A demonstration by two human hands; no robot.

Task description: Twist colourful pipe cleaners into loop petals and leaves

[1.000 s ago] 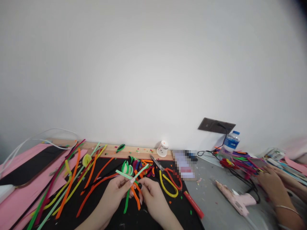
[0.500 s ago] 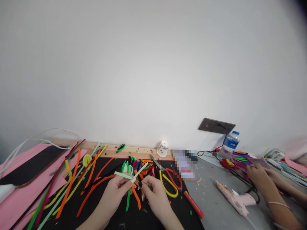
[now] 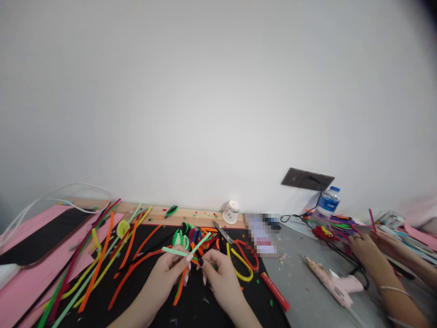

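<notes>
My left hand (image 3: 168,272) pinches crossed pipe cleaners, among them a mint-green pipe cleaner (image 3: 201,243) whose ends stick out above the fingers. An orange pipe cleaner (image 3: 178,294), with green alongside it, hangs below the pinch. My right hand (image 3: 220,274) is closed at the same bundle, its fingertips on a small black piece (image 3: 200,262) at the bundle's right end. Just beyond my hands lie looped green-and-white pipe cleaners (image 3: 180,238) and a tangle of multicoloured ones (image 3: 208,234). Scissors (image 3: 241,263) with red and yellow handles rest to the right.
Long pipe cleaners (image 3: 91,282) and pink sheets (image 3: 25,287) cover the left side. A paper cup (image 3: 231,213) stands upside down by the wall. Rightward are a red tube (image 3: 275,291), a pink glue gun (image 3: 336,284), a water bottle (image 3: 328,202) and another person's hands (image 3: 363,248).
The hanging green and orange ends, spread apart before, now lie together and point down-left. My hands have barely moved. The other person now holds up a magenta pipe cleaner.
</notes>
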